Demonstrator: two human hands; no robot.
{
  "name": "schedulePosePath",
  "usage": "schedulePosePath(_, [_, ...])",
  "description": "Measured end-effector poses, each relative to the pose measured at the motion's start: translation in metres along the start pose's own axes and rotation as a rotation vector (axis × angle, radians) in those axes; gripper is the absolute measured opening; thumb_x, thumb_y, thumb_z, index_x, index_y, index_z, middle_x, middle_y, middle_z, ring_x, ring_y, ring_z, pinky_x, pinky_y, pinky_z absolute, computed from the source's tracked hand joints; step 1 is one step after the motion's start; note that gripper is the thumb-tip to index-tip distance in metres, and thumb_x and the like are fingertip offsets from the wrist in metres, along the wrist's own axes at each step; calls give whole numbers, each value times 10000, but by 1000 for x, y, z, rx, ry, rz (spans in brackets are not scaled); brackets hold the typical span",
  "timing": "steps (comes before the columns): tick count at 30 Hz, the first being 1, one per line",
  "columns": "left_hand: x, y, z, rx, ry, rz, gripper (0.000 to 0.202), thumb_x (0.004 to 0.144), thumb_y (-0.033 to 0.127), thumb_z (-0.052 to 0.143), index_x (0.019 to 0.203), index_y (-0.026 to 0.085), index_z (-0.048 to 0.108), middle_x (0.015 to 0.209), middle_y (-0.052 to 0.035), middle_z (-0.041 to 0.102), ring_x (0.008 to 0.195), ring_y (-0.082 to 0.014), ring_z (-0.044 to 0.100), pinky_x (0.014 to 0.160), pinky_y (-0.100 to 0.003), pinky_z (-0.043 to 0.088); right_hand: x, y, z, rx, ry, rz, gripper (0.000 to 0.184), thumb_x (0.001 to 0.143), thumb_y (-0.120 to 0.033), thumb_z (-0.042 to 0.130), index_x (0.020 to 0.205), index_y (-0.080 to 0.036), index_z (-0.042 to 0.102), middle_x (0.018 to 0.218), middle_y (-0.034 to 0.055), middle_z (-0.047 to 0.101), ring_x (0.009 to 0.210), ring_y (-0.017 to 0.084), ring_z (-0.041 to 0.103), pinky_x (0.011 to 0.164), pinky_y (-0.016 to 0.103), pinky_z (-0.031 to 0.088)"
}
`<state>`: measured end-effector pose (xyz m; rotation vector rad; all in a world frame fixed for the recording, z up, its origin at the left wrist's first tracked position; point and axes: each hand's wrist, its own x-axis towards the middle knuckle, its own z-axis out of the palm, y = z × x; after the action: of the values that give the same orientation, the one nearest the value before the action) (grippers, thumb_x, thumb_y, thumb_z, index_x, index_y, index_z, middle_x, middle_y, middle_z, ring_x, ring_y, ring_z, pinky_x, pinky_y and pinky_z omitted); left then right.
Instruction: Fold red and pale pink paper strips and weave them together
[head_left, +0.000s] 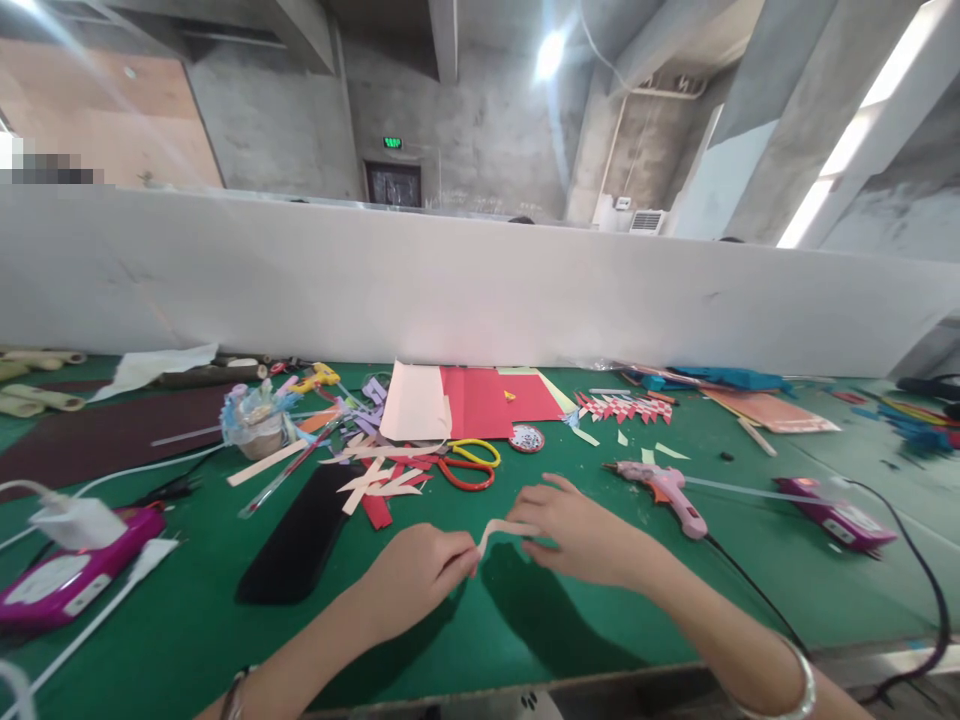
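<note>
A narrow pale-pink paper strip [496, 527] bends between my two hands above the green tabletop. My left hand [427, 570] pinches one end of it between thumb and fingers. The other end lies between the thumb and fingers of my right hand [566, 528], whose other fingers are loosely curled. Ahead of my hands are scissors [471, 478] with red and yellow handles, and a round patterned tin [526, 438]. Loose pink and red paper strips [382, 483] lie in a pile to the left, partly over a black phone-like slab [296, 545].
At right lies a pink glue gun [667, 490] with a cord, near a magenta power strip [836, 520]. Another magenta power strip [82, 565] with a plug is at left. Red paper sheets [480, 400] rest before the white partition [480, 290]. A woven red-white paper chain [624, 407] lies beyond.
</note>
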<state>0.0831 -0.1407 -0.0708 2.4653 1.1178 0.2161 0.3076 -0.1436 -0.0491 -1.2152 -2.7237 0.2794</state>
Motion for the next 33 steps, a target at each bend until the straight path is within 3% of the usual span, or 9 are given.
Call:
schedulePosePath(3, [8, 5, 2, -93, -17, 28, 406, 902, 357, 307, 721, 191, 629, 564, 14, 563, 537, -111, 489, 524, -220, 260, 4, -16, 5, -34, 49, -11, 205, 774, -176, 487, 955, -227, 569, 880, 14, 604, 887, 162, 551, 1024, 492, 125])
schedulePosePath(5, [11, 7, 3, -136, -8, 30, 378, 892, 347, 337, 730, 188, 640, 555, 22, 547, 532, -104, 481, 518, -211, 256, 8, -22, 9, -15, 46, -53, 155, 779, -181, 481, 898, -226, 570, 832, -6, 592, 833, 137, 551, 1025, 481, 102])
schedulePosePath(11, [9, 3, 6, -209, 27, 32, 355, 878, 335, 372, 696, 169, 628, 489, 45, 406, 480, -86, 382, 485, -209, 218, 17, -23, 21, -3, 210, -56, 176, 788, -229, 472, 656, -197, 584, 858, 9, 562, 789, 124, 500, 922, 409, 223])
schedulePosePath(17, [12, 0, 3, -213, 62, 84, 376, 889, 354, 357, 690, 167, 616, 488, 46, 407, 488, -87, 387, 502, -209, 225, 22, -11, 31, 176, 253, -97, 152, 689, -138, 470, 554, -179, 528, 508, -65, 443, 488, 61, 348, 819, 278, 315])
schedulePosePath(20, [12, -2, -1, -199, 93, 84, 389, 891, 375, 345, 716, 178, 632, 497, 40, 442, 499, -93, 414, 510, -206, 241, 21, -2, 32, 207, 327, -47, 153, 641, -99, 433, 516, -180, 470, 427, -91, 316, 429, 60, 203, 781, 249, 337])
schedulePosePath(22, [10, -6, -5, -205, 90, 49, 400, 888, 389, 342, 723, 180, 640, 477, 40, 444, 481, -96, 423, 497, -202, 250, 18, 7, 31, 209, 349, 1, 150, 626, -97, 419, 508, -184, 448, 424, -84, 279, 435, 71, 189, 687, 216, 345])
schedulePosePath(30, [-9, -37, -34, -143, 100, -44, 416, 863, 427, 353, 714, 173, 647, 428, 49, 471, 406, -94, 442, 498, -188, 322, -19, 57, 20, 93, 366, 219, 170, 667, -129, 401, 510, -184, 438, 460, -42, 393, 490, 97, 364, 539, 208, 293])
schedulePosePath(33, [-14, -41, -42, -100, 104, -54, 424, 865, 437, 348, 710, 180, 647, 397, 57, 455, 403, -97, 454, 542, -190, 353, -27, 62, 14, 40, 467, 352, 178, 718, -145, 395, 564, -184, 474, 496, -29, 464, 499, 110, 420, 523, 222, 297])
